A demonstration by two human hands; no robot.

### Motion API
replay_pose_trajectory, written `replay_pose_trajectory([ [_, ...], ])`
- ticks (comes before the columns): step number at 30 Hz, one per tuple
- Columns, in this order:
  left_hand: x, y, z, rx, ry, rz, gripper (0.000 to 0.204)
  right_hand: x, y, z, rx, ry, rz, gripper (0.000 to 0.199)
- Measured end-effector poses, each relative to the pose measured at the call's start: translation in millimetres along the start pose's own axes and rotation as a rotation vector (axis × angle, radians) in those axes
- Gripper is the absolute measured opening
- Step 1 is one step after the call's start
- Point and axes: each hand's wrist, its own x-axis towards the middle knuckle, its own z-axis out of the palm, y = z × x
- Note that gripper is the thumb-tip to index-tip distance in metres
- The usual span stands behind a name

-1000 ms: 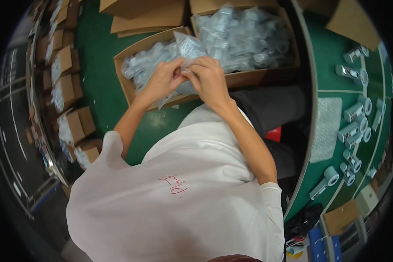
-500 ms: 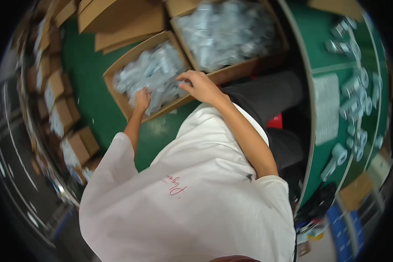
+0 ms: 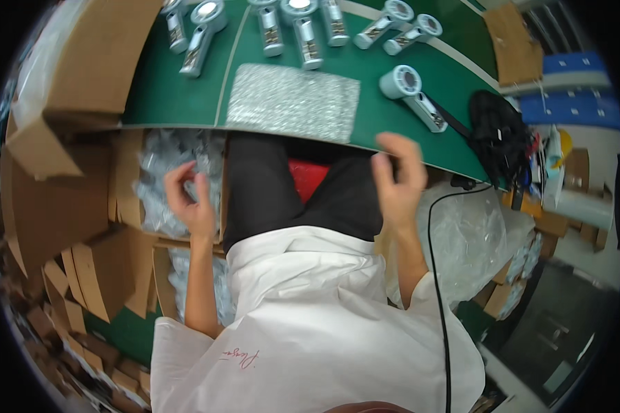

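Note:
My left hand (image 3: 189, 199) is raised over a cardboard box (image 3: 223, 186) of clear plastic-wrapped parts (image 3: 160, 175). Its thumb and fingers are curled but apart, and nothing shows between them. My right hand (image 3: 401, 180) is at the front edge of the green worktable (image 3: 386, 120), thumb apart from the fingers, with nothing seen in it. Nearest to it lies a pale blue handheld device (image 3: 401, 84) with a round head and an open handle showing metal contacts. A bubble-wrap sheet (image 3: 293, 102) lies flat on the table between the hands.
Several similar devices (image 3: 304, 38) lie along the table's far side. A black bag (image 3: 496, 134) rests at its right end, and a black cable (image 3: 431, 234) hangs down past my right arm. Large cardboard cartons (image 3: 55, 199) stand at left. Clear plastic sheeting (image 3: 472, 237) is at right.
My view has swung from the boxes on the left round to the worktable. Both hands have come away from the plastic-wrapped parts, and my right hand has moved to the table edge.

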Motion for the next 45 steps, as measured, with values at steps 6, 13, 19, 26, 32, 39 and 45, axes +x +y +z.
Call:
replay_pose_trajectory([
  [6,50,97,160,0.227,-0.64,0.494,0.026,56,82,-52,-0.663,0.239,-0.064,0.041],
  [13,44,65,196,0.518,-0.696,0.479,0.024,35,106,-51,-0.012,0.032,0.028,0.042],
  [19,59,72,182,0.339,-0.872,0.264,0.026,30,99,-32,0.241,0.097,0.023,0.044],
  [26,42,77,191,0.542,-0.644,0.415,0.024,25,105,-32,0.248,0.101,0.079,0.045],
  [32,40,83,192,0.521,-0.644,0.428,0.02,29,94,-32,0.171,0.046,0.088,0.044],
  [39,47,75,189,0.534,-0.688,0.376,0.02,30,87,-29,0.079,0.045,-0.015,0.042],
  [45,51,60,188,0.247,-0.737,0.134,0.018,34,82,-23,0.003,-0.029,-0.058,0.043],
])
